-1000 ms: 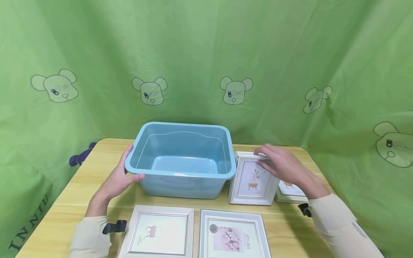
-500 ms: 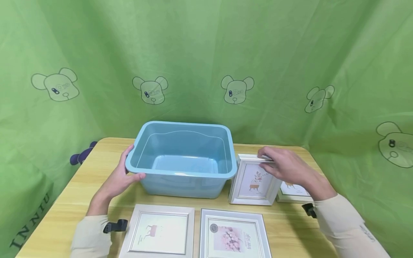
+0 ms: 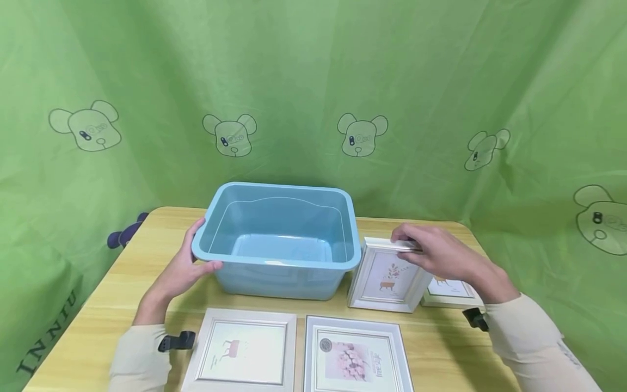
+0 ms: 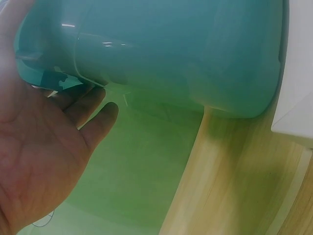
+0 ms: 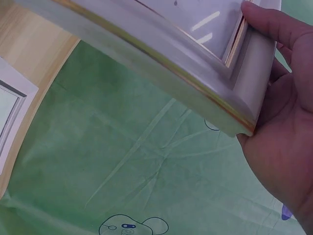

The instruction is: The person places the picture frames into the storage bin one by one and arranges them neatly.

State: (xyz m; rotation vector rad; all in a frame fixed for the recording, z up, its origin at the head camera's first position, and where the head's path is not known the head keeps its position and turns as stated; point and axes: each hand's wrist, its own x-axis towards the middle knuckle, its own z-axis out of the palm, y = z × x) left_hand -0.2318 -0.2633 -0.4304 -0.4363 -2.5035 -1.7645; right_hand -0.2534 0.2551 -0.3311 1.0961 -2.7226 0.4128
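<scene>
My left hand (image 3: 178,275) rests against the left rim of a blue plastic tub (image 3: 289,280). Its thumb lies over the front corner, while the fingers extend along the outside wall in the left wrist view. Nothing lies inside the tub. At its right side, a white picture frame (image 3: 389,277) with a potted-plant print stands nearly upright on the table. My right hand (image 3: 436,253) pinches its top edge, thumb on the front and fingers behind. The right wrist view shows the thumb on the frame's border (image 5: 254,68). Layered edges show at its left side; whether another frame stands behind cannot be told.
Two framed prints lie flat at the front of the wooden table (image 3: 112,305): a pale one (image 3: 245,348) and a silver-edged one with pink flowers (image 3: 352,354). Another frame (image 3: 453,294) lies at the right, partly behind the right hand. A green curtain (image 3: 294,81) surrounds the table.
My right hand has shifted slightly right and toward me, and the top of the gripped picture frame has tipped with it. The left hand stays at the tub's rim.
</scene>
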